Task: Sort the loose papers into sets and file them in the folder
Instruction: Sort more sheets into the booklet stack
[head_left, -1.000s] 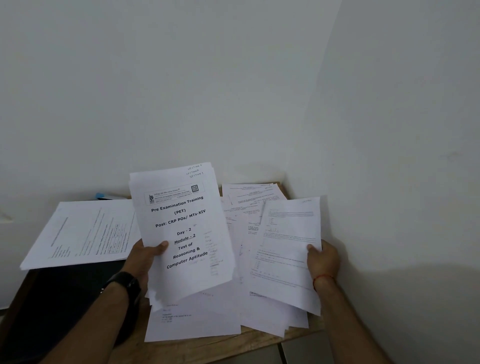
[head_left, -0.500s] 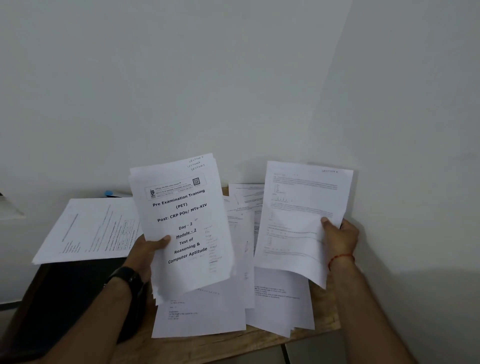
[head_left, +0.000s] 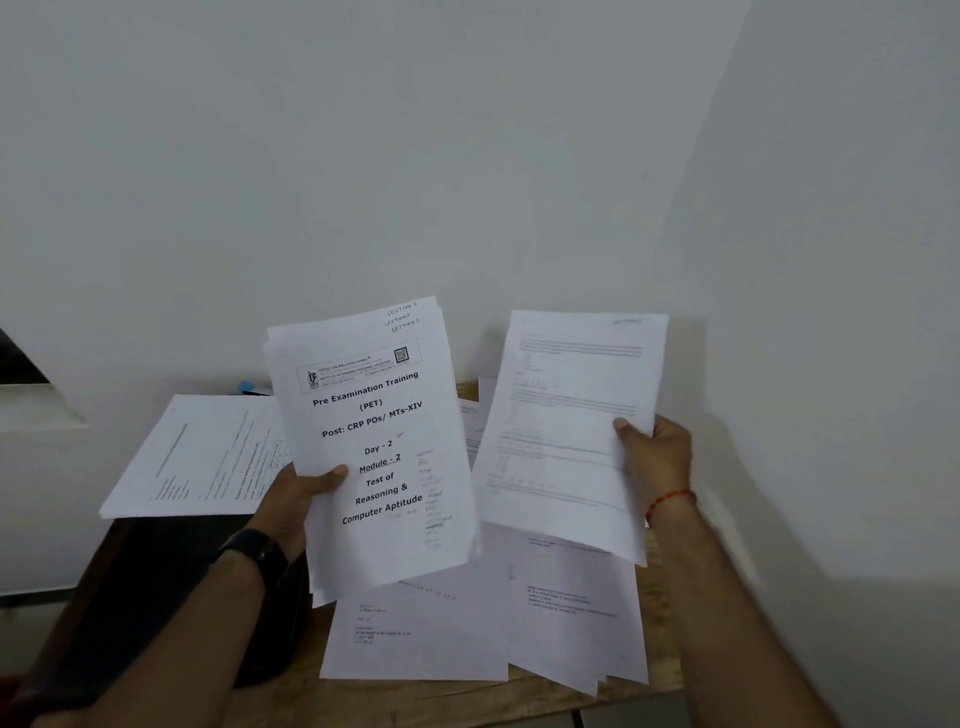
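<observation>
Gripping a white printed booklet stack (head_left: 371, 441) under the left hand (head_left: 296, 499) thumb, right hand (head_left: 657, 460) fingers pinching a single white printed sheet (head_left: 566, 421), loose white papers (head_left: 467, 629) below both.

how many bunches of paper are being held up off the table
2. The left hand grips a stack with a Pre Examination Training cover; the right hand holds a printed sheet, maybe with more behind. The table also bears loose papers.

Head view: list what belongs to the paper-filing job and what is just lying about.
Job: left hand gripping the titled stack; right hand holding a printed sheet; loose papers on the table; sheets at left.
Lying about: small blue object behind the stack; dark item beneath the sheets at left, possibly the folder, cannot tell.
</observation>
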